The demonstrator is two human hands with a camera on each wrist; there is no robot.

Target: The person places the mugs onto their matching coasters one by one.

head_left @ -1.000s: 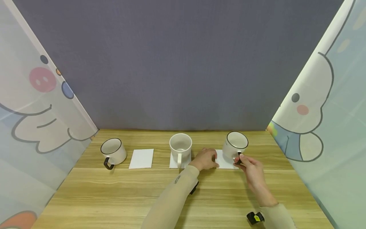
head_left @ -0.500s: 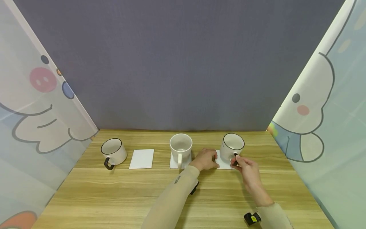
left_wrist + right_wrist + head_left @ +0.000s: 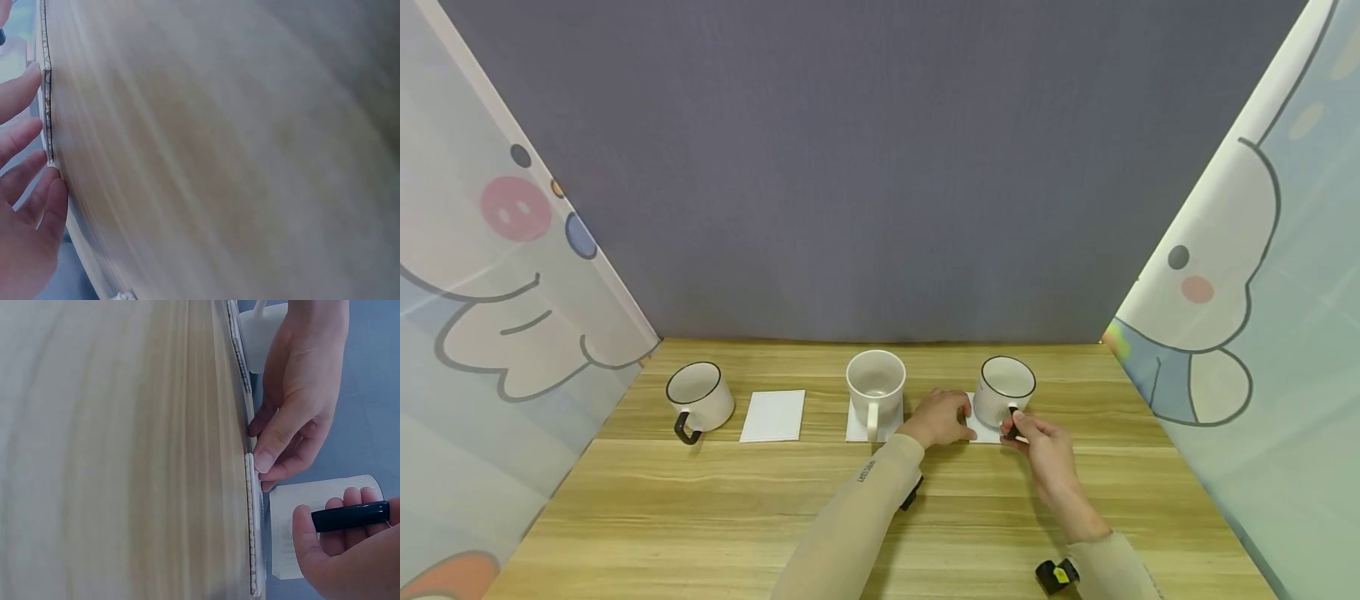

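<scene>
My right hand (image 3: 1051, 454) pinches the black handle (image 3: 350, 516) of a white, dark-rimmed mug (image 3: 1003, 396). The mug is upright over a white square coaster (image 3: 982, 432) at the right; whether its base touches the coaster, I cannot tell. Along that coaster's left edge, my left hand (image 3: 936, 418) holds it with thumb and fingers; in the right wrist view the thumb (image 3: 265, 461) sits at its near corner. An all-white mug (image 3: 874, 385) stands on another coaster (image 3: 857, 429), just left of my left hand.
A second dark-rimmed mug (image 3: 703, 404) with a black handle stands on the wooden table (image 3: 700, 508) at the far left. Beside it lies a bare white coaster (image 3: 773, 416). A grey partition (image 3: 880, 167) rises behind, and printed curtains (image 3: 1292, 350) flank both sides.
My right hand has brought the dark-rimmed mug leftward and slightly nearer, lower over the right coaster. The left hand has stayed at the coaster's edge.
</scene>
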